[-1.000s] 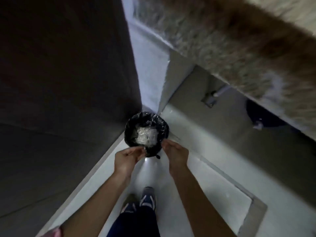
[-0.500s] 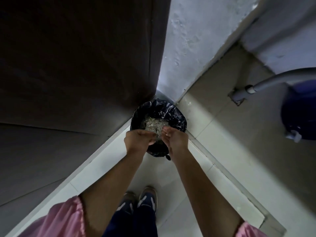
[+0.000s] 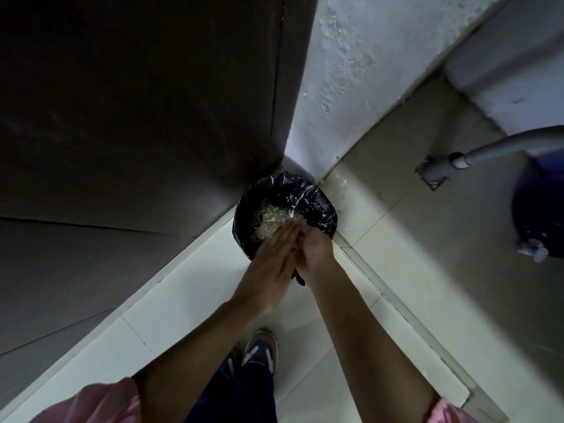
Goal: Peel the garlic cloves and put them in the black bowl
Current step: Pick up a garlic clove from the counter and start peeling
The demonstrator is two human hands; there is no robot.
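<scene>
1. Dark wood-grain panel [image 3: 137,102]: fills the left half of the view and meets the wall at a corner.
2. White rough-plastered wall [image 3: 351,71]: upper centre, runs down to the floor.
3. Tiled floor [image 3: 189,300]: pale tiles underfoot, duller beige tiles to the right.
4. Two bare forearms reach forward from pink sleeves [image 3: 91,404]; navy trousers [image 3: 241,392] show between them.
5. Blue container [image 3: 543,209]: right edge, partly cut off.
6. Grey pipe [image 3: 503,145]: slants down from the right edge to a floor fitting, just beside the container.
7. Waste bin with black plastic liner [image 3: 317,203]: stands in the corner, against panel and wall.
8. Left hand [image 3: 271,270] and right hand [image 3: 314,248]: together, palm against palm, fingers extended, gripping nothing, held over the near rim of the bin; outlines blurred.
9. Sneakers [image 3: 261,349]: below the hands.
10. Garlic peelings [image 3: 271,221]: pale papery heap inside the liner, just beyond the fingertips. The cloves and black bowl lie outside this view.
</scene>
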